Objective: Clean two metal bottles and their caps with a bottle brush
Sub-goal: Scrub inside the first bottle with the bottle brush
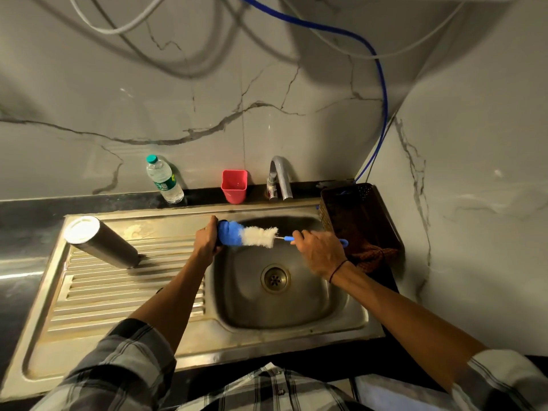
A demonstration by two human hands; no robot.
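My left hand (206, 238) grips a small dark object (220, 246), mostly hidden by my fingers, over the left rim of the sink basin (296, 307). Whether it is a cap or a bottle's mouth I cannot tell. The bottle brush (252, 236) has blue and white bristles, and its blue tip is pushed against that object. My right hand (318, 252) holds the brush's thin blue handle (289, 238). One metal bottle (102, 243) stands on the ribbed drainboard (98, 295) at the left, apart from both hands.
A tap (280, 176) rises behind the basin, beside a red cup (234, 185) and a clear plastic water bottle (164, 179). A dark perforated basket (360, 215) with a brown cloth sits right of the sink. The drain (275, 278) lies in the basin's middle.
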